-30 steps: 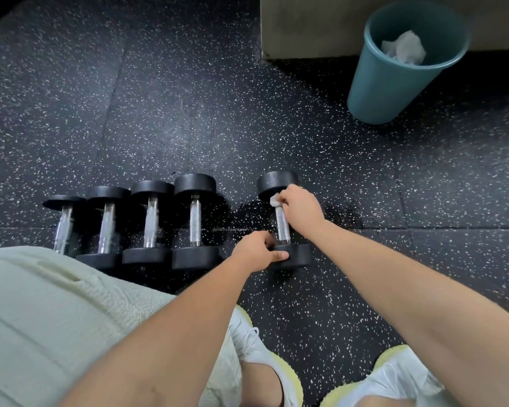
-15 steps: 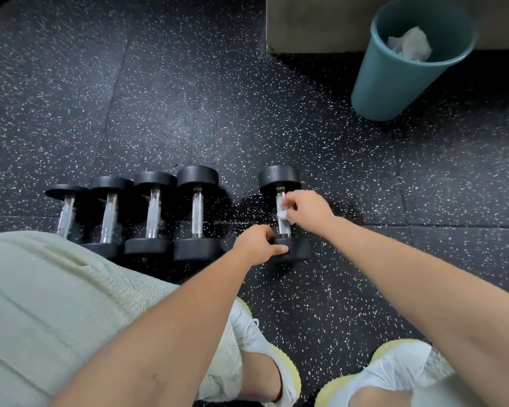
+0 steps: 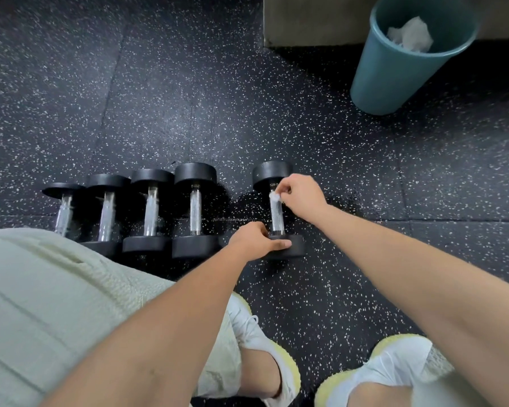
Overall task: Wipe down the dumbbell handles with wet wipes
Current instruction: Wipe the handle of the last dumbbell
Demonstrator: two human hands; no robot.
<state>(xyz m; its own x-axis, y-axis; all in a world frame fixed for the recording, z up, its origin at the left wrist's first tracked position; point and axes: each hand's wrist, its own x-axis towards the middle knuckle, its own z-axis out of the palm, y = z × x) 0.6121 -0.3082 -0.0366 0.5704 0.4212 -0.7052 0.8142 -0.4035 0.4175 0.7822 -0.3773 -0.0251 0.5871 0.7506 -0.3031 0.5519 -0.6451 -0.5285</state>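
- The dumbbell (image 3: 272, 171) lies on the speckled floor (image 3: 188, 98), apart from a row of four others (image 3: 195, 212) to its left
- The left hand (image 3: 256, 240) grasps its near weight, thumb across the top
- The right hand (image 3: 303, 195) pinches a white wipe (image 3: 274, 197) against the far end of the handle (image 3: 277, 218)
- A teal bin (image 3: 394, 74) holding crumpled white paper stands well apart
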